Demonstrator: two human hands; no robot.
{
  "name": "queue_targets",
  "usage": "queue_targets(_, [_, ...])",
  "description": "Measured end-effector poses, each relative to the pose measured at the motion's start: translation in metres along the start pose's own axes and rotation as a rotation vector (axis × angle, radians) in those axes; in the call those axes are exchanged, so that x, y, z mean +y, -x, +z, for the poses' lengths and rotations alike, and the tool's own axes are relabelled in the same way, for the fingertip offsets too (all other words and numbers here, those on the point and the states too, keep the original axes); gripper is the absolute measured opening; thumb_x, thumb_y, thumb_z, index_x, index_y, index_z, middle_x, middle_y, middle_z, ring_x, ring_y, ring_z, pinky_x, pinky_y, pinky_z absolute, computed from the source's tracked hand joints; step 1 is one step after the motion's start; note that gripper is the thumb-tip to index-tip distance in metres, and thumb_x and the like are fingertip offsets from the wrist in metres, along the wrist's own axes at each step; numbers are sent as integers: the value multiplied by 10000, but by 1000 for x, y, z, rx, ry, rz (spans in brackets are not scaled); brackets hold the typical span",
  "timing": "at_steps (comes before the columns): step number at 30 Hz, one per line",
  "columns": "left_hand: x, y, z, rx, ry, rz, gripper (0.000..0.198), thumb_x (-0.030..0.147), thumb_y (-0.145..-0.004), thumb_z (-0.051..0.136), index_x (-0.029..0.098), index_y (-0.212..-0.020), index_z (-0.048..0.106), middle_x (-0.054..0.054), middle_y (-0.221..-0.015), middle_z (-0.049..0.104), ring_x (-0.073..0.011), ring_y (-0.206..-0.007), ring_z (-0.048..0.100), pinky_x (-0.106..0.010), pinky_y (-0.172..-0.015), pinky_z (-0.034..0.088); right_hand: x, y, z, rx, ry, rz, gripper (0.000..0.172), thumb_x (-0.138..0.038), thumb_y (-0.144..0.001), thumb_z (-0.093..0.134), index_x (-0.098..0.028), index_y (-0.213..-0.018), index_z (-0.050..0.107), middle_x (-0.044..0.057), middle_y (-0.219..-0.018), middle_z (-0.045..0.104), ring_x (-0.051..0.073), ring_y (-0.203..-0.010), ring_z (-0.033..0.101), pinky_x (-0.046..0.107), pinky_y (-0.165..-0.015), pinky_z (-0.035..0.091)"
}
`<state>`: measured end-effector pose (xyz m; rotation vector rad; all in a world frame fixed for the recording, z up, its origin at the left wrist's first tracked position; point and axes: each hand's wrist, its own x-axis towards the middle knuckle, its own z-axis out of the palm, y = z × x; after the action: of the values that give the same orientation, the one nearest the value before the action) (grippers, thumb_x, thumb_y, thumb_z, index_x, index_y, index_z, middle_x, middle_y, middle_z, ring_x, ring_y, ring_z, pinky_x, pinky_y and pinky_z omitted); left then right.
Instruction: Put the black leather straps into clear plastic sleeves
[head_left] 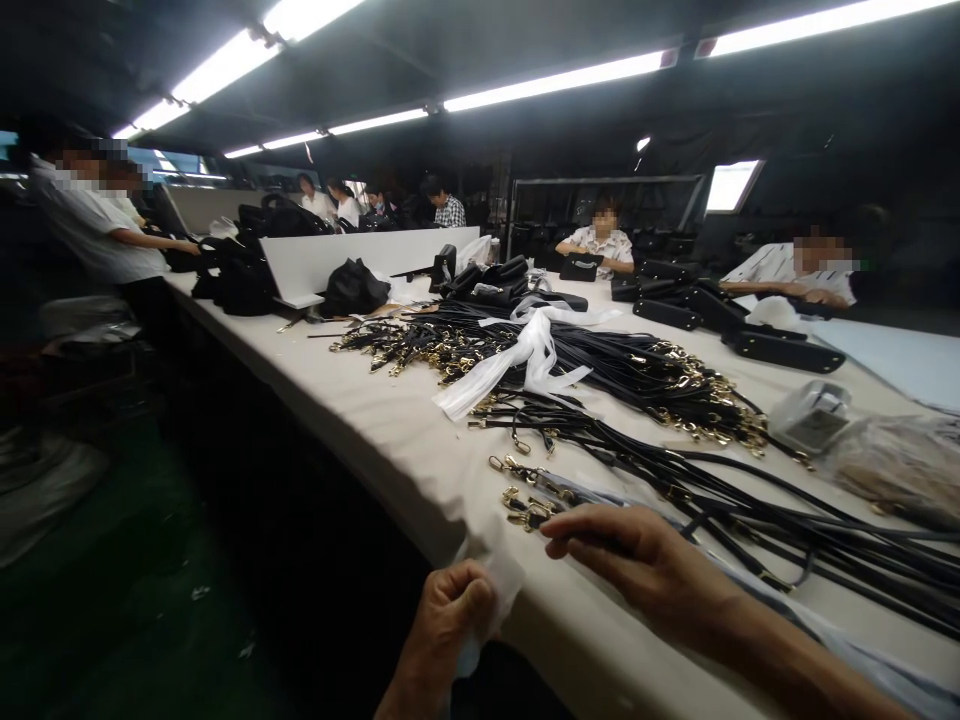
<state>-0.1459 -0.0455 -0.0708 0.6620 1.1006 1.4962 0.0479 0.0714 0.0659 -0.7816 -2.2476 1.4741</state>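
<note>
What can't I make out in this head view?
In the head view:
White film: partly hidden inside the curled left hand.
Right hand: its own back hides the palm.
Nearest black straps: cut off by the picture's right edge.
Plastic bag: crinkled, hazy plastic blurs its contents.
Beneath the table: hidden in shadow.

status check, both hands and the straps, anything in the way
Left hand closed on thin white sheet. Right hand near gold clasps, fingers extended. Black straps on table; white tie across farther pile.
</note>
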Motion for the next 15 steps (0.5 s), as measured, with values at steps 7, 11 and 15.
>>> queue_targets(7, [-17,-5,-4,-77,79,25,643,743,-665,734,106,-607,667,-9,-489,517,-44,-409,320,-191,-407,218,-44,28,-2,-103,-105,7,258,-440,-913,648,-236,-979,792,40,-959,773,176,-899,727,188,-821,567])
queue_targets(11, [-20,-4,-2,-169,96,45,612,699,-720,725,93,-643,686,-16,-527,514,-55,-438,344,-205,-430,223,-53,30,1,-125,-147,-14,246,-420,-917,646,-243,-999,796,32,-971,775,165,-894,732,159,-809,566])
queue_targets(15, [-13,-3,2,-204,130,73,615,700,-719,725,100,-605,653,4,-547,463,-71,-489,354,-215,-470,257,-41,29,4,-136,-96,-1,253,-415,-918,646,-229,-1005,795,38,-978,772,163,-914,725,157,-837,551])
